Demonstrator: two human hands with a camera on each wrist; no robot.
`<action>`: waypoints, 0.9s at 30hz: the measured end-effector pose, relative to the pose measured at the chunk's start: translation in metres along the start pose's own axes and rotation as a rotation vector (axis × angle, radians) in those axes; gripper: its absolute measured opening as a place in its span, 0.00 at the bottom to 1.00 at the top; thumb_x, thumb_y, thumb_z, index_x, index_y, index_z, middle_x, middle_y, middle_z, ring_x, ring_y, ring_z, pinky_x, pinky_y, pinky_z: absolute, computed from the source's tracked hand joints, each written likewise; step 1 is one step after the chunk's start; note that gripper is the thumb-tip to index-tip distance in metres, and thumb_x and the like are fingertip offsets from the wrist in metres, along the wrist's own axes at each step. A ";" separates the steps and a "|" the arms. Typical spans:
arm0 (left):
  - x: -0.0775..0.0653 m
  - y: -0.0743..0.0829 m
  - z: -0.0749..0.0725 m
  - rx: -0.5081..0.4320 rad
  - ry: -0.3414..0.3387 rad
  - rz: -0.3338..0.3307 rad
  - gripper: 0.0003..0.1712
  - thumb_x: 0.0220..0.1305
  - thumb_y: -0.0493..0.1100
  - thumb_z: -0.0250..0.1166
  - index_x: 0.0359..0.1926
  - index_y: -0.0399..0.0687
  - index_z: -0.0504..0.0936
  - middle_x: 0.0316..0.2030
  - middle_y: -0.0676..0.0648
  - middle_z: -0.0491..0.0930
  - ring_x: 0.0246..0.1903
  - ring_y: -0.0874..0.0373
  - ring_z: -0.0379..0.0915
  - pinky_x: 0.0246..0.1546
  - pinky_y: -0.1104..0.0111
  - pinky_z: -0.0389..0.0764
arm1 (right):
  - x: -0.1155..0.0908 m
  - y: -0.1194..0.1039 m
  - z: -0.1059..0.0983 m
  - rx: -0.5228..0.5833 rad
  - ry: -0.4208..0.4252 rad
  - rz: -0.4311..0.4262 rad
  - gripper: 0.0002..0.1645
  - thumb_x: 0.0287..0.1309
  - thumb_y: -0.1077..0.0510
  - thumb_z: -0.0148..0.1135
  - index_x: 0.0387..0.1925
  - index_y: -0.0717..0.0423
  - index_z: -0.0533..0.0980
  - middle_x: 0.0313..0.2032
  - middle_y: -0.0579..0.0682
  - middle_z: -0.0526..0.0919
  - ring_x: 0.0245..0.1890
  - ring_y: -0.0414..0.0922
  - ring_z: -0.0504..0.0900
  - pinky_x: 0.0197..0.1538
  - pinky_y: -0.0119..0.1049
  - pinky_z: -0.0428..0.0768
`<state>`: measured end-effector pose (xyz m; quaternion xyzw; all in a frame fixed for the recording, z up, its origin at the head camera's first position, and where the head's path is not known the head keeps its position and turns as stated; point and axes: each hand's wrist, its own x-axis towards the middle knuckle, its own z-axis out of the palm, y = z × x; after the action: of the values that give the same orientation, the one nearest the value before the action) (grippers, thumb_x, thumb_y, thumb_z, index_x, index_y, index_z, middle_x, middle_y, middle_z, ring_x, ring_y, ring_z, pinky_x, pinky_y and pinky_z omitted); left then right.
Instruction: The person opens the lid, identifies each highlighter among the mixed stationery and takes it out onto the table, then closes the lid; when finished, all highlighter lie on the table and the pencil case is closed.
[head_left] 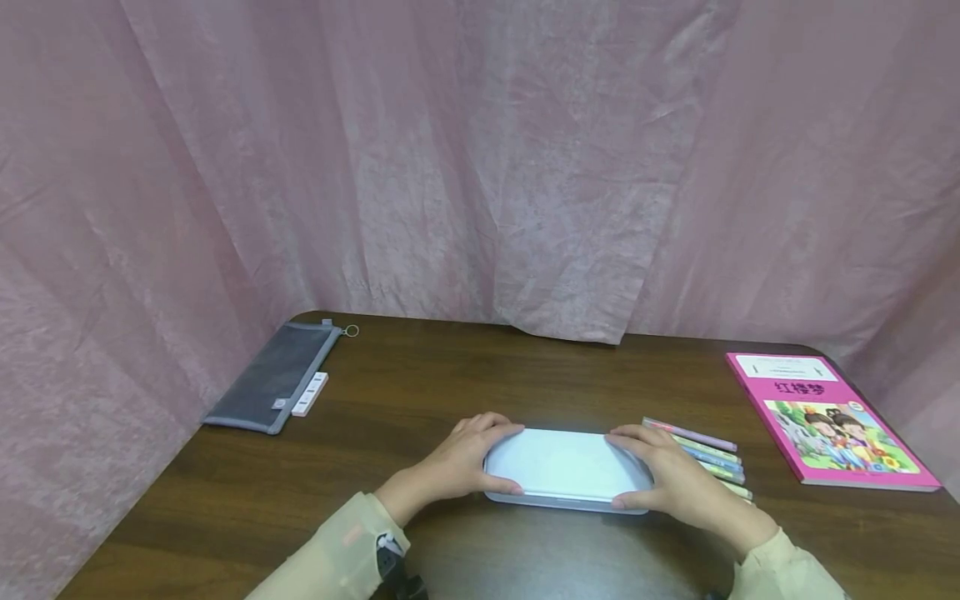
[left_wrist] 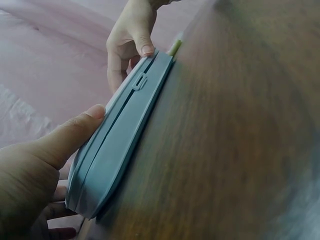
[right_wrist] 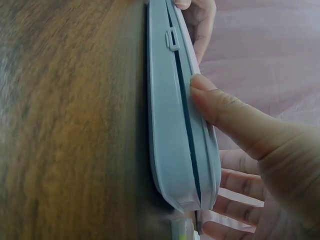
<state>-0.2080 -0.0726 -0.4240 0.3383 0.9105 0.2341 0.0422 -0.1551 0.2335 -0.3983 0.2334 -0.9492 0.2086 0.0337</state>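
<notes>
A pale blue-grey plastic pencil case [head_left: 566,465] with a whitish lid lies on the table between both hands. My left hand [head_left: 471,457] grips its left end, thumb on the front edge of the lid and fingers round the back. At the other end my right hand [head_left: 663,473] holds it the same way. Seen from the front in the right wrist view, a thin dark gap runs between the lid and base of the case [right_wrist: 172,125], beside a small clasp [right_wrist: 172,39]. The case's inside is hidden.
Several pastel markers [head_left: 708,454] lie just right of the case, partly behind my right hand. A pink picture book [head_left: 832,421] is at the far right. On the left are a grey mesh zip pouch [head_left: 273,375] and a small white bar [head_left: 310,394]. Pink curtains [head_left: 480,167] surround the table.
</notes>
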 end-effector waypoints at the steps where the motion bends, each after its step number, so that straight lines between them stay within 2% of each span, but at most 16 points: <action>1: 0.000 0.000 0.000 0.000 -0.002 -0.003 0.48 0.49 0.67 0.70 0.67 0.53 0.68 0.61 0.49 0.71 0.61 0.53 0.66 0.63 0.56 0.67 | 0.000 0.000 0.000 -0.003 0.005 -0.002 0.49 0.38 0.36 0.74 0.59 0.57 0.73 0.57 0.56 0.76 0.60 0.62 0.71 0.59 0.62 0.70; 11: 0.000 0.003 0.001 0.004 -0.012 -0.009 0.48 0.48 0.68 0.69 0.68 0.53 0.68 0.61 0.48 0.71 0.61 0.52 0.66 0.64 0.54 0.67 | -0.001 0.000 0.005 -0.016 0.020 -0.001 0.49 0.36 0.39 0.76 0.59 0.59 0.73 0.57 0.56 0.76 0.60 0.62 0.71 0.59 0.62 0.70; 18: 0.002 0.005 0.000 0.022 -0.016 -0.002 0.49 0.47 0.69 0.69 0.67 0.54 0.68 0.61 0.49 0.71 0.62 0.53 0.66 0.64 0.56 0.66 | -0.005 0.000 0.005 -0.021 0.042 -0.002 0.49 0.34 0.39 0.77 0.59 0.59 0.74 0.56 0.56 0.77 0.62 0.68 0.68 0.60 0.65 0.68; 27: 0.001 -0.001 0.001 0.079 0.016 0.035 0.49 0.47 0.71 0.67 0.67 0.55 0.68 0.60 0.51 0.72 0.61 0.55 0.65 0.64 0.57 0.66 | -0.001 0.000 0.006 -0.035 0.045 -0.017 0.49 0.35 0.40 0.77 0.59 0.60 0.74 0.55 0.56 0.77 0.60 0.65 0.71 0.60 0.62 0.69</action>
<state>-0.2088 -0.0726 -0.4251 0.3537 0.9132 0.2014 0.0173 -0.1538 0.2314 -0.4037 0.2361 -0.9497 0.1968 0.0606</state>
